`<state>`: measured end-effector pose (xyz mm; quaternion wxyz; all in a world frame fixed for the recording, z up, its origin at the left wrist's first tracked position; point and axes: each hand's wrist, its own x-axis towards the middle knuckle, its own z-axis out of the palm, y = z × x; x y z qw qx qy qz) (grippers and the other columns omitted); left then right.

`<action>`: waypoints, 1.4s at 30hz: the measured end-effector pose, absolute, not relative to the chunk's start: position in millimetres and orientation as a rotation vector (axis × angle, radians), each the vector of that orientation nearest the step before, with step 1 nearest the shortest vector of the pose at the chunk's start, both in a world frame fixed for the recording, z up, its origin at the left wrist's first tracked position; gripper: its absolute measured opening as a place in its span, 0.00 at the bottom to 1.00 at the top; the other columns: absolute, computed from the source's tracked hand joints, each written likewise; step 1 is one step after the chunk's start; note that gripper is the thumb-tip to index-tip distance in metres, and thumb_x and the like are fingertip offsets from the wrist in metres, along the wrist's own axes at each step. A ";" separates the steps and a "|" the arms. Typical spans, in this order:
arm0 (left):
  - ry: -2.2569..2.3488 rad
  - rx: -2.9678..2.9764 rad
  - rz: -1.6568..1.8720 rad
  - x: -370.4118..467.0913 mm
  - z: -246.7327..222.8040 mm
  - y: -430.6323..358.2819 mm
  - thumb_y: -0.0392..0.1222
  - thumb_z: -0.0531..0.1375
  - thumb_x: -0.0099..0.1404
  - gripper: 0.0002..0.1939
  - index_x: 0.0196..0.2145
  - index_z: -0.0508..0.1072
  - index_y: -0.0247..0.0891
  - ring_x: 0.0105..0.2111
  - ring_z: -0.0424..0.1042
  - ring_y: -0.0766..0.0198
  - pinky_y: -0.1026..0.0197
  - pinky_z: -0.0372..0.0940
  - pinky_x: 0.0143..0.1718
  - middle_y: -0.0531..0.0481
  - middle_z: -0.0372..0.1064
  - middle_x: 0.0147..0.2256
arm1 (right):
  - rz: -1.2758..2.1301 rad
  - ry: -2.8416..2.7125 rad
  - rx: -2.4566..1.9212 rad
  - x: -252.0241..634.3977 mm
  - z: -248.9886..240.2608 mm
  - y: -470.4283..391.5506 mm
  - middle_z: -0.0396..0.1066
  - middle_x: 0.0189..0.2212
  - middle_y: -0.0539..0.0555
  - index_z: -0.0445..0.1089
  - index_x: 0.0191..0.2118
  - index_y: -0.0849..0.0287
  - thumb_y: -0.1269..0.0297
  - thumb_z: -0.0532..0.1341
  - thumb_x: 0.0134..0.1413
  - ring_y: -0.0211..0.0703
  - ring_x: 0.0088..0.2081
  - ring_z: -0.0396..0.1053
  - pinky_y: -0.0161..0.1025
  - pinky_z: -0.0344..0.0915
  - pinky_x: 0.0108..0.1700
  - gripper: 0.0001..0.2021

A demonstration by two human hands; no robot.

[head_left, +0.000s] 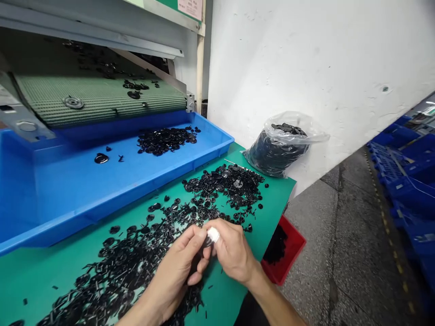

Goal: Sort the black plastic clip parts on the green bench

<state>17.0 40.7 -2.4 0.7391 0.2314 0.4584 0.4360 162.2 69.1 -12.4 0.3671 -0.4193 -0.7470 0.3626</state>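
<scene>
My left hand [181, 260] and my right hand [234, 249] meet over the near part of the green table. Left thumb and fingers close on a small dark round part [207, 241], mostly hidden by the fingers. My right fingers are closed against the same spot, by a white piece [213, 234] at the thumb tip; whether it is a wrapping or a held thing I cannot tell. Beneath and around both hands lies a loose spread of small black plastic parts [136, 258], discs and short sticks. A denser pile of black parts [224, 181] lies beyond my hands.
A green ribbed conveyor belt [102, 93] slopes down to a blue tray [78, 181] holding black parts. At the table's [272, 199] far corner leans a clear bag [280, 147] of black discs. A red bin [295, 249] stands below the right edge. Blue crates [408, 181] line the far right.
</scene>
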 end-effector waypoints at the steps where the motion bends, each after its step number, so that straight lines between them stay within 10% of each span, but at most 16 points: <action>1: 0.993 0.490 0.984 15.3 -2.2 43.4 0.51 0.63 0.62 0.16 0.26 0.66 0.37 0.16 0.53 0.75 0.76 0.46 0.12 0.56 0.62 0.21 | 0.962 -1.918 -1.087 168.3 -12.0 75.1 0.69 0.30 0.49 0.68 0.45 0.58 0.75 0.49 0.60 0.35 0.27 0.68 0.33 0.65 0.31 0.14; 7: 0.932 0.300 1.223 1.3 3.3 58.8 0.35 0.59 0.63 0.04 0.36 0.73 0.37 0.15 0.56 0.74 0.76 0.50 0.08 0.54 0.64 0.23 | 0.602 -2.312 -1.330 193.6 6.4 109.7 0.67 0.46 0.55 0.69 0.46 0.58 0.78 0.50 0.57 0.42 0.43 0.67 0.39 0.63 0.44 0.16; 17: 0.834 0.246 1.291 -0.7 5.5 59.3 0.39 0.59 0.65 0.10 0.26 0.72 0.35 0.26 0.69 0.67 0.74 0.61 0.11 0.47 0.69 0.32 | 0.685 -2.456 -1.501 171.3 12.7 124.9 0.67 0.40 0.54 0.69 0.43 0.56 0.67 0.60 0.52 0.42 0.34 0.65 0.37 0.56 0.32 0.11; 22: 0.892 0.395 1.218 0.0 -1.4 60.0 0.36 0.64 0.61 0.06 0.39 0.75 0.36 0.22 0.62 0.73 0.76 0.54 0.10 0.52 0.66 0.30 | 0.762 -2.301 -1.369 173.5 2.1 123.4 0.69 0.33 0.46 0.67 0.39 0.55 0.72 0.59 0.50 0.35 0.28 0.63 0.33 0.56 0.30 0.09; 42: 1.118 0.651 1.241 1.7 0.1 57.7 0.57 0.61 0.60 0.19 0.27 0.65 0.39 0.19 0.53 0.72 0.72 0.48 0.14 0.59 0.58 0.23 | 0.758 -2.133 -1.289 154.1 1.2 119.8 0.71 0.34 0.49 0.72 0.36 0.56 0.77 0.54 0.52 0.38 0.34 0.69 0.35 0.64 0.36 0.12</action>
